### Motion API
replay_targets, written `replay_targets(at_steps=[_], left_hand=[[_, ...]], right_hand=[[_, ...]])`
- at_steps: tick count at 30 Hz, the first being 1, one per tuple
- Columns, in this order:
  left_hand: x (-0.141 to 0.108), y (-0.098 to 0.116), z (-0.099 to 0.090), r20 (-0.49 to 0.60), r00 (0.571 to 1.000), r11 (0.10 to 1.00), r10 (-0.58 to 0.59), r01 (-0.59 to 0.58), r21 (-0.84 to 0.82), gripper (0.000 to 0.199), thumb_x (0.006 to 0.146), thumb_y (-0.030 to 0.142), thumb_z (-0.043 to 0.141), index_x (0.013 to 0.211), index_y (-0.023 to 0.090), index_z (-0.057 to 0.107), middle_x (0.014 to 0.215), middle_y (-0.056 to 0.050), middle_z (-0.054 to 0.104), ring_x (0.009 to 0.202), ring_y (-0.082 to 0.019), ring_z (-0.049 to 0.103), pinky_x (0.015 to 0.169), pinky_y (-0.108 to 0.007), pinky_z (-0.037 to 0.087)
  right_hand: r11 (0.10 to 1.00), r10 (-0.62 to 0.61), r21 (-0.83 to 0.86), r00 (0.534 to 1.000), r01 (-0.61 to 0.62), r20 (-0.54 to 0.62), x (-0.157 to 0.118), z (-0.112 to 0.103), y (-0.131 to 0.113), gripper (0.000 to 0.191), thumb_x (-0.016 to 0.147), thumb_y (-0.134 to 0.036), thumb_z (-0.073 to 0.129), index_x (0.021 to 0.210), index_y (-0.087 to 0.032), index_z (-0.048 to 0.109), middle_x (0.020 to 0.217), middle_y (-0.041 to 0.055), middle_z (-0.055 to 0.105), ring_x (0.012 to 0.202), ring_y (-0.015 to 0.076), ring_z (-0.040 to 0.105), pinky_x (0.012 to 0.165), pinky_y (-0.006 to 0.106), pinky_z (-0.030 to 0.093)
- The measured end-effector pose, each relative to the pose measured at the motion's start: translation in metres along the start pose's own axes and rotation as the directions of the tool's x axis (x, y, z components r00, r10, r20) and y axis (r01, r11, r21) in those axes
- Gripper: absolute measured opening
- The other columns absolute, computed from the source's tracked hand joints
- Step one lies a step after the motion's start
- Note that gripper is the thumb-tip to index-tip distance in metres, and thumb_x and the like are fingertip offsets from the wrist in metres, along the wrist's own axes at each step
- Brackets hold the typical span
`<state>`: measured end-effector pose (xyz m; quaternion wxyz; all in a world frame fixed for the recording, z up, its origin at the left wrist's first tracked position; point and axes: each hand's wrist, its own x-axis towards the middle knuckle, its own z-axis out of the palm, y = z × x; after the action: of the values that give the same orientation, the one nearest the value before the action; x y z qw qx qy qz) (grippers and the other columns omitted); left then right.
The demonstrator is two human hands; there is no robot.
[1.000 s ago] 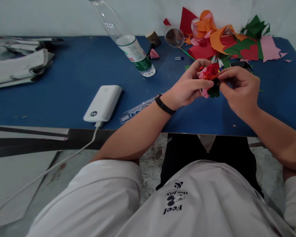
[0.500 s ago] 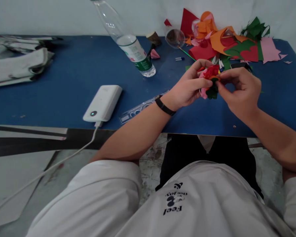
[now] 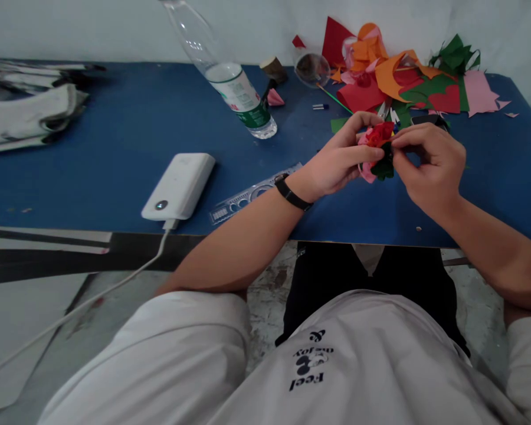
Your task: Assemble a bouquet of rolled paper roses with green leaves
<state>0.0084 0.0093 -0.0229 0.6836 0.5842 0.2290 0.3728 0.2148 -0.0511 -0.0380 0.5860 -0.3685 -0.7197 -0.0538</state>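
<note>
Above the blue table, my left hand (image 3: 336, 162) is closed around a small bunch of paper flowers (image 3: 379, 135) in red and pink with dark green leaves. Its thumb lies across the front of the bunch. My right hand (image 3: 433, 159) pinches at the right side of the flowers, thumb against forefinger. Whatever small piece sits between those fingertips is largely hidden. A clear plastic ruler (image 3: 252, 195) lies partly under my left forearm.
Red, orange, green and pink paper scraps (image 3: 407, 77) heap at the back right. A water bottle (image 3: 243, 97) stands left of my hands. Nearer the front edge lies a white power bank (image 3: 179, 186) with a cable (image 3: 115, 289) hanging off the table (image 3: 106, 141).
My right fingertips have shifted slightly at the flowers, and the orange bit seen there before is now mostly out of sight. My left hand keeps its hold. The whole view has moved a little.
</note>
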Motion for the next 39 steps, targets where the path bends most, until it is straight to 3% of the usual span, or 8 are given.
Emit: replay_targets(at_steps=[8, 14, 18, 25, 31, 33, 37, 39], left_hand=[[0.000, 0.007, -0.007, 0.073, 0.971, 0.948, -0.226, 0.237, -0.212, 0.042, 0.099, 0.030, 0.089, 0.136, 0.027, 0.069, 0.099, 0.007, 0.083, 0.076, -0.015, 0.085, 0.080, -0.034, 0.078], [0.000, 0.006, -0.004, 0.017, 0.981, 0.939, -0.192, 0.189, -0.288, 0.049, 0.101, 0.023, 0.083, 0.149, 0.024, 0.072, 0.087, 0.005, 0.081, 0.063, -0.013, 0.079, 0.066, -0.026, 0.071], [-0.002, 0.011, -0.002, -0.019, 0.982, 0.938, -0.189, 0.175, -0.299, 0.064, 0.101, 0.021, 0.084, 0.163, 0.026, 0.066, 0.101, 0.003, 0.088, 0.070, -0.013, 0.083, 0.066, -0.023, 0.070], [0.008, 0.006, -0.013, 0.057, 0.977, 0.946, -0.204, 0.211, -0.247, 0.037, 0.098, 0.031, 0.094, 0.132, 0.023, 0.080, 0.095, 0.002, 0.085, 0.073, -0.015, 0.083, 0.067, -0.027, 0.073], [0.009, 0.009, -0.021, 0.068, 0.912, 0.890, -0.405, 0.410, -0.199, 0.025, 0.112, 0.045, 0.084, 0.115, 0.020, 0.083, 0.103, -0.002, 0.087, 0.088, -0.019, 0.082, 0.082, -0.041, 0.079], [0.006, 0.009, -0.024, 0.068, 0.935, 0.919, -0.348, 0.354, -0.171, 0.034, 0.104, 0.047, 0.095, 0.120, 0.019, 0.083, 0.102, -0.003, 0.084, 0.089, -0.018, 0.079, 0.081, -0.039, 0.078], [0.002, 0.006, -0.031, 0.103, 0.980, 0.984, -0.172, 0.176, -0.033, 0.098, 0.070, 0.057, 0.120, 0.153, 0.032, 0.072, 0.114, 0.002, 0.082, 0.081, -0.014, 0.075, 0.065, -0.030, 0.071], [0.002, 0.006, -0.033, 0.111, 0.990, 0.993, -0.092, 0.082, 0.090, 0.103, 0.072, 0.054, 0.119, 0.159, 0.037, 0.067, 0.120, 0.001, 0.084, 0.087, -0.016, 0.077, 0.065, -0.028, 0.066]], right_hand=[[0.992, -0.067, -0.105, 0.994, 0.076, 0.091, 0.004, -0.007, 0.005, 0.022, 0.121, -0.030, 0.064, 0.121, -0.038, 0.084, 0.121, 0.0086, 0.091, 0.106, 0.0298, 0.087, 0.092, 0.051, 0.077], [0.948, -0.315, -0.040, 0.949, 0.315, -0.010, 0.008, -0.002, 0.011, 0.017, 0.122, -0.031, 0.066, 0.127, -0.036, 0.082, 0.114, 0.0041, 0.091, 0.099, 0.0259, 0.090, 0.086, 0.044, 0.079], [0.966, -0.249, -0.052, 0.965, 0.254, 0.085, 0.005, -0.002, 0.017, 0.022, 0.121, -0.030, 0.065, 0.129, -0.035, 0.085, 0.123, 0.0062, 0.091, 0.111, 0.0288, 0.090, 0.099, 0.048, 0.078], [0.993, -0.087, -0.060, 0.964, 0.105, 0.250, 0.001, -0.006, 0.028, 0.016, 0.112, -0.032, 0.073, 0.120, -0.038, 0.085, 0.131, 0.0060, 0.091, 0.122, 0.0339, 0.089, 0.108, 0.056, 0.077], [0.962, -0.274, 0.044, 0.941, 0.271, 0.198, 0.010, -0.008, 0.027, 0.033, 0.101, -0.017, 0.065, 0.123, -0.037, 0.079, 0.119, 0.0048, 0.089, 0.109, 0.0273, 0.086, 0.094, 0.044, 0.074], [0.967, -0.254, 0.040, 0.940, 0.252, 0.228, 0.011, -0.008, 0.032, 0.035, 0.098, -0.013, 0.066, 0.121, -0.037, 0.077, 0.117, 0.0058, 0.087, 0.107, 0.0276, 0.084, 0.092, 0.044, 0.072], [0.975, -0.214, -0.002, 0.937, 0.223, 0.275, 0.010, -0.004, 0.049, 0.024, 0.099, -0.018, 0.071, 0.114, -0.035, 0.070, 0.111, 0.0073, 0.081, 0.100, 0.0287, 0.078, 0.086, 0.046, 0.067], [0.984, -0.161, -0.026, 0.944, 0.176, 0.288, 0.008, -0.002, 0.057, 0.016, 0.103, -0.023, 0.073, 0.112, -0.035, 0.066, 0.108, 0.0068, 0.078, 0.098, 0.0285, 0.075, 0.086, 0.046, 0.065]])
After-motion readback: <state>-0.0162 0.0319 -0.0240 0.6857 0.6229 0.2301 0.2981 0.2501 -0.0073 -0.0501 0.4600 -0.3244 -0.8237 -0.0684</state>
